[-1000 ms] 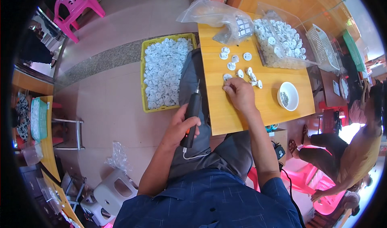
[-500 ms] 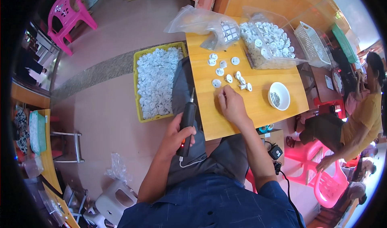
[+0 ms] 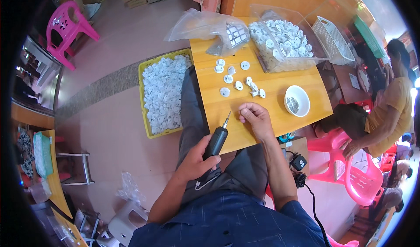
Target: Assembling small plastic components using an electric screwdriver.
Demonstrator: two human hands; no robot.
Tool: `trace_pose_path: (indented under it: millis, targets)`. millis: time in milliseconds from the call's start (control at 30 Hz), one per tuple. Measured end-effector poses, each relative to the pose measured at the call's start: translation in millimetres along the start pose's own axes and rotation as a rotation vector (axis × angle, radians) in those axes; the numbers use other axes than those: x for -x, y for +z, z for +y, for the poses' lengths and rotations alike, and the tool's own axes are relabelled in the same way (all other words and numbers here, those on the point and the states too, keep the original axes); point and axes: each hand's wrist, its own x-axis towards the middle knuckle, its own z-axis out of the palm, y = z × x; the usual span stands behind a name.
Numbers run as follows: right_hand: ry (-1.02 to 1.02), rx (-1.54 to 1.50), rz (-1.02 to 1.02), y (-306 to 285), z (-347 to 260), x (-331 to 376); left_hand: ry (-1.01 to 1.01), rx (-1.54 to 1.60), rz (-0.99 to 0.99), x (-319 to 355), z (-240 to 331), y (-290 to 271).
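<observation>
My left hand (image 3: 196, 160) is wrapped round a black electric screwdriver (image 3: 216, 142) with a white cable at its lower end. Its metal bit points up, over the near left part of the wooden table (image 3: 280, 78). Close to the right of the bit, my right hand (image 3: 257, 119) holds its thumb and fingers pinched together; anything between them is too small to make out. Beyond that hand lie several small round white plastic parts (image 3: 238, 85), some flat, some on edge. A white bowl (image 3: 307, 99) to the right holds small metal screws (image 3: 292, 104).
A clear plastic bin (image 3: 286, 65) full of white parts stands at the table's back, beside a clear bag (image 3: 197, 25). Left of the table, a yellow crate (image 3: 144, 98) is heaped with white parts. A person in a yellow shirt (image 3: 396, 111) sits at the right, near pink chairs (image 3: 365, 181).
The screwdriver has swung to the right, its bit now near my right fingers. My right hand has drawn back slightly from the white parts. The whole view has shifted a little.
</observation>
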Motion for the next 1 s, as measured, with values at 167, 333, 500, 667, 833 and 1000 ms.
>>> trace_pose_path:
  millis: [167,333,500,667,833,1000]
  targets:
    - [0.029,-0.078,-0.088,-7,0,1,-0.039,-0.076,-0.019,-1,4,5]
    - [0.043,-0.035,-0.239,-13,-8,2,-0.056,-0.151,-0.051,-2,4,7]
    - [0.048,-0.065,-0.299,-19,-14,0,-0.033,-0.232,-0.044,-5,2,6]
    - [0.108,0.011,-0.320,-24,-24,-1,-0.060,-0.294,-0.071,-4,6,4]
    - [0.113,0.132,-0.507,-35,-33,-9,-0.047,-0.322,-0.128,-5,12,3]
    - [0.103,0.159,-0.567,-35,-40,-12,-0.095,-0.102,-0.194,-5,7,5]
